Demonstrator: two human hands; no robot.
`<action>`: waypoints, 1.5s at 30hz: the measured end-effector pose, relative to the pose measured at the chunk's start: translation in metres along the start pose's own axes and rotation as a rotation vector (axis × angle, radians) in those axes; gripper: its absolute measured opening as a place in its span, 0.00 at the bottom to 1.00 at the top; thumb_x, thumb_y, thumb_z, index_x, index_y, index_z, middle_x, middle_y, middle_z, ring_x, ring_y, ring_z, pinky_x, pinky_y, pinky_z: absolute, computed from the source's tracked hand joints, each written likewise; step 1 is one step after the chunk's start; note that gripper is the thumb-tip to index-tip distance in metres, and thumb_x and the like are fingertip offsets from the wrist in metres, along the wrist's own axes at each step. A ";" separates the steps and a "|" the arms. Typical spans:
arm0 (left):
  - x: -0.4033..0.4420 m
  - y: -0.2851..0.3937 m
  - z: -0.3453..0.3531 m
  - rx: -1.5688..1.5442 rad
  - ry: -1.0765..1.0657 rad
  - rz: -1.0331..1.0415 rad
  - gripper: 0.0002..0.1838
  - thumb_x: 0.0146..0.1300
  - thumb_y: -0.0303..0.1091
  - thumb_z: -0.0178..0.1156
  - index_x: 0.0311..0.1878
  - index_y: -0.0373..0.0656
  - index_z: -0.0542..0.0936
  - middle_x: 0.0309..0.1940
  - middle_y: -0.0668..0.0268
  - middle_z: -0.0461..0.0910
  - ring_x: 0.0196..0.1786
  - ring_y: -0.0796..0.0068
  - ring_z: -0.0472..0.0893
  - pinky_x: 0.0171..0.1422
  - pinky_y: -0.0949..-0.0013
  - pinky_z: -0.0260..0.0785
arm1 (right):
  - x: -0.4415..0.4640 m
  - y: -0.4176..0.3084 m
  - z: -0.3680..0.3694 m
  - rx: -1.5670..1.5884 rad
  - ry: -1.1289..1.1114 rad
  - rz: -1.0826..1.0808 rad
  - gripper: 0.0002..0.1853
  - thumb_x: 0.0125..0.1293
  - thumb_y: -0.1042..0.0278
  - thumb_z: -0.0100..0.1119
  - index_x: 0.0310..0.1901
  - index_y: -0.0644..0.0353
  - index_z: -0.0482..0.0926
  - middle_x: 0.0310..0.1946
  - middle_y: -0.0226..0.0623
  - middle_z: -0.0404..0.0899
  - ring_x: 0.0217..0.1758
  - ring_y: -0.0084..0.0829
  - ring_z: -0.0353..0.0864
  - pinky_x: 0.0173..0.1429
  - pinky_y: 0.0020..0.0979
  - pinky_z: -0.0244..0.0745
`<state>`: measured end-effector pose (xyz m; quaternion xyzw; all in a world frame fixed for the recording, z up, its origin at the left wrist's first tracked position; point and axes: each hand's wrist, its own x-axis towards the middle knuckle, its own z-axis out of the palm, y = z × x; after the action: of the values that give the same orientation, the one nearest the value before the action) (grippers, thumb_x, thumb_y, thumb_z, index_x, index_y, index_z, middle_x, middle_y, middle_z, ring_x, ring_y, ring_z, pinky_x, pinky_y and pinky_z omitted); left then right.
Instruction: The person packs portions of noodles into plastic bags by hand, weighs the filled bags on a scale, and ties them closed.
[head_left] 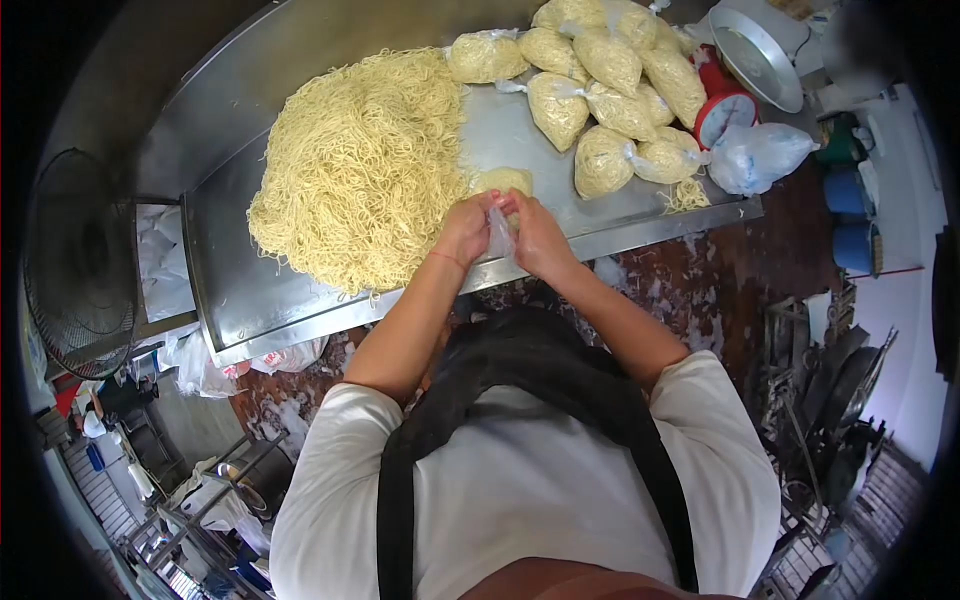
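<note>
At the front edge of the metal table, my left hand (465,228) and my right hand (540,236) pinch the gathered neck of a clear plastic bag. The bag of noodles (507,181) rests on the table just beyond my fingers, partly covered by them. Its loose plastic end hangs down between my hands toward me. Both hands are closed, close together. Left of them lies a large heap of loose yellow noodles (365,165). Whether the neck is knotted cannot be seen.
Several filled noodle bags (605,90) are piled at the back right of the metal table (500,130). Beside them stand a red scale (724,115) with a metal pan (757,60) and a bundle of plastic bags (760,158). A fan (80,260) is at far left.
</note>
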<state>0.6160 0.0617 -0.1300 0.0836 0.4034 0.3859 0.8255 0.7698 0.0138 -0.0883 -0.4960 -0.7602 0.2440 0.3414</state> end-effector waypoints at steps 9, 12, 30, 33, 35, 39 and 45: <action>-0.013 0.012 0.012 -0.121 0.003 -0.043 0.15 0.76 0.31 0.44 0.52 0.29 0.75 0.51 0.52 0.79 0.56 0.59 0.79 0.65 0.58 0.72 | 0.021 0.019 0.011 0.271 -0.096 -0.237 0.20 0.57 0.82 0.58 0.53 0.60 0.78 0.43 0.47 0.80 0.45 0.47 0.79 0.49 0.41 0.75; 0.001 0.018 -0.008 -0.110 0.067 -0.079 0.12 0.75 0.32 0.47 0.48 0.35 0.76 0.45 0.56 0.80 0.52 0.61 0.80 0.61 0.60 0.74 | 0.010 0.026 0.019 0.597 -0.380 0.298 0.15 0.62 0.79 0.58 0.51 0.61 0.79 0.45 0.41 0.81 0.46 0.39 0.81 0.49 0.38 0.76; -0.007 -0.003 -0.010 -0.025 0.227 0.151 0.06 0.72 0.36 0.54 0.42 0.48 0.79 0.34 0.74 0.78 0.35 0.79 0.73 0.39 0.74 0.64 | 0.028 0.025 0.057 0.805 0.102 0.640 0.11 0.74 0.62 0.56 0.52 0.57 0.74 0.28 0.26 0.71 0.28 0.19 0.68 0.36 0.26 0.68; -0.002 0.004 -0.015 -0.096 0.179 0.147 0.09 0.74 0.38 0.52 0.39 0.46 0.78 0.32 0.72 0.77 0.34 0.78 0.74 0.39 0.73 0.65 | 0.027 0.038 0.050 1.432 -0.027 0.773 0.10 0.76 0.58 0.52 0.45 0.56 0.73 0.23 0.24 0.67 0.22 0.19 0.63 0.28 0.26 0.61; 0.001 0.008 -0.020 -0.112 0.055 0.140 0.10 0.74 0.38 0.52 0.37 0.46 0.77 0.31 0.72 0.76 0.34 0.78 0.74 0.40 0.73 0.65 | 0.024 0.033 0.035 1.671 -0.102 0.760 0.11 0.77 0.56 0.50 0.42 0.55 0.72 0.21 0.23 0.63 0.21 0.19 0.60 0.27 0.25 0.59; -0.022 0.018 -0.005 0.418 -0.161 0.246 0.09 0.73 0.34 0.53 0.35 0.44 0.74 0.31 0.71 0.75 0.35 0.77 0.73 0.43 0.72 0.65 | 0.008 0.010 0.003 1.613 -0.168 0.866 0.12 0.77 0.56 0.50 0.38 0.53 0.72 0.20 0.20 0.58 0.21 0.17 0.57 0.28 0.24 0.57; -0.080 0.076 0.045 1.714 -0.380 0.574 0.07 0.69 0.33 0.58 0.35 0.43 0.76 0.32 0.62 0.77 0.40 0.63 0.75 0.48 0.64 0.67 | 0.002 -0.017 -0.015 0.993 -0.142 0.635 0.08 0.74 0.65 0.53 0.39 0.60 0.74 0.24 0.31 0.71 0.25 0.25 0.68 0.32 0.31 0.68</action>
<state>0.5752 0.0658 -0.0183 0.8248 0.3727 0.1250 0.4064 0.7704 0.0097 -0.0662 -0.4625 -0.3905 0.6932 0.3913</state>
